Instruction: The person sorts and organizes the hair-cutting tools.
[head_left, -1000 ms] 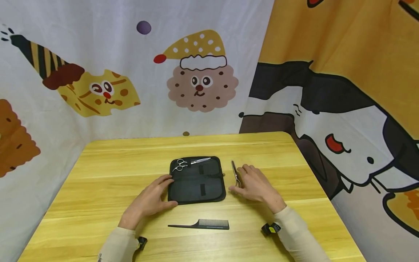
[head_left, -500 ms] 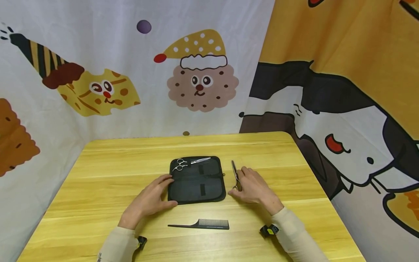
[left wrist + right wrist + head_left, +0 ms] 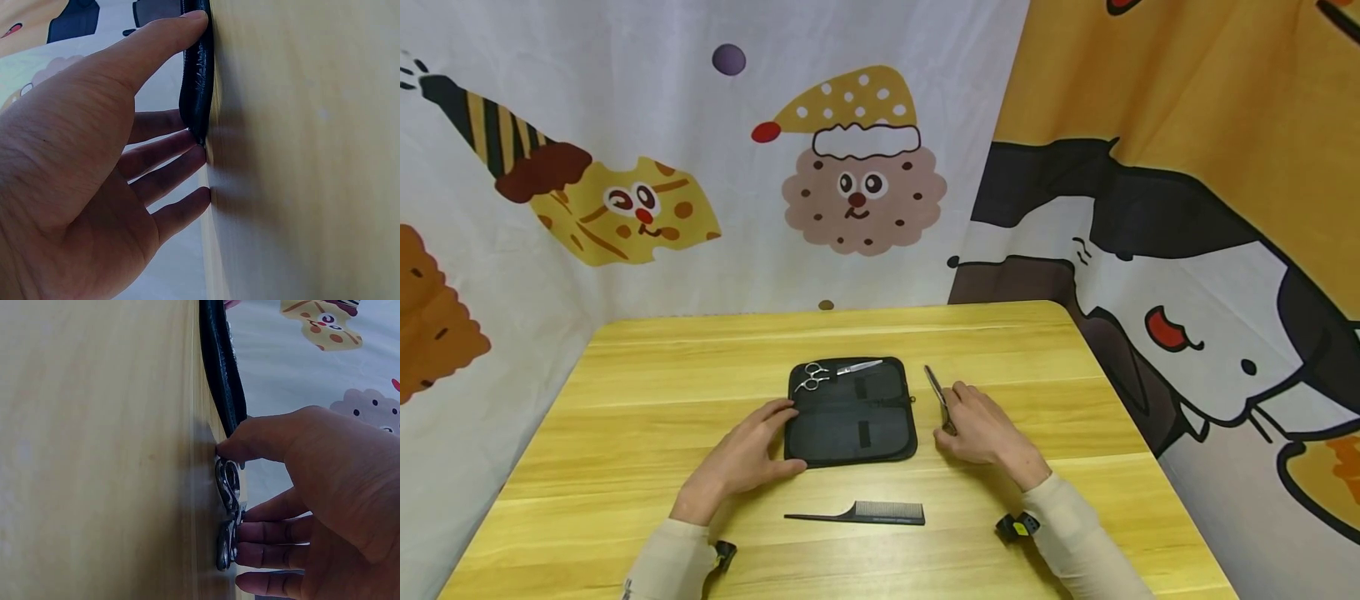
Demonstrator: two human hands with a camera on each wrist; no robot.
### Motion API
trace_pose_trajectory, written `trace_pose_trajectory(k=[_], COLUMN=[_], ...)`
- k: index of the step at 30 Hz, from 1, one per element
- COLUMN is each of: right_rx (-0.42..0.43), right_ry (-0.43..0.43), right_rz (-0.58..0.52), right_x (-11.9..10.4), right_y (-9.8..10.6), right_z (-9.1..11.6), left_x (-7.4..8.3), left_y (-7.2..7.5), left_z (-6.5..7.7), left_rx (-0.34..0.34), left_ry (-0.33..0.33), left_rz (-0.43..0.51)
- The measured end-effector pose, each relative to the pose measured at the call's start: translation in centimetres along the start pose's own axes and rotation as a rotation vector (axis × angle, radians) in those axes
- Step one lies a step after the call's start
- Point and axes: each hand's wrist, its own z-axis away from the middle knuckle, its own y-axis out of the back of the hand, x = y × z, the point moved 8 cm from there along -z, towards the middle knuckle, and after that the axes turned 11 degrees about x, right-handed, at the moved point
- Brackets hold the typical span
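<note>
An unfolded black scissors case [image 3: 850,425] lies on the table, with silver scissors [image 3: 857,367] held along its far part. My left hand [image 3: 737,454] rests at the case's left side. In the left wrist view its thumb [image 3: 178,31] touches the case edge [image 3: 199,81], and the other fingers are nearly straight against the far side and the tabletop. Just right of the case, my right hand [image 3: 988,429] holds a second pair of scissors [image 3: 936,387] by the handles, blades pointing away. In the right wrist view, thumb and fingers flank the finger rings [image 3: 229,487].
A black tail comb [image 3: 887,512] lies on the near side of the case, its thin tail to the left. The wooden table [image 3: 662,375] reaches back to a white cartoon-print curtain [image 3: 685,125]. An orange and black printed curtain [image 3: 1150,100] hangs at the right.
The scissors at my right hand have turned slightly, their tips swinging left toward the case. The right hand shifted a little nearer to me. My left hand, the case and the comb stay put.
</note>
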Motion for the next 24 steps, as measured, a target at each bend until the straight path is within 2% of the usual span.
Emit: trace_pose_trajectory(k=[14,24], right_rx=[-0.006,0.024], right_ry=[-0.029,-0.074], right_rz=[-0.024,-0.025], right_x=[0.46,0.87], right_y=[0.19,0.28], right_z=[-0.04,0.05], left_x=[-0.13,-0.10], left_y=[-0.08,-0.11], left_z=[-0.04,0.05], left_rx=[0.000,-0.007], left_ry=[0.015,0.014], left_rz=[0.000,0.002])
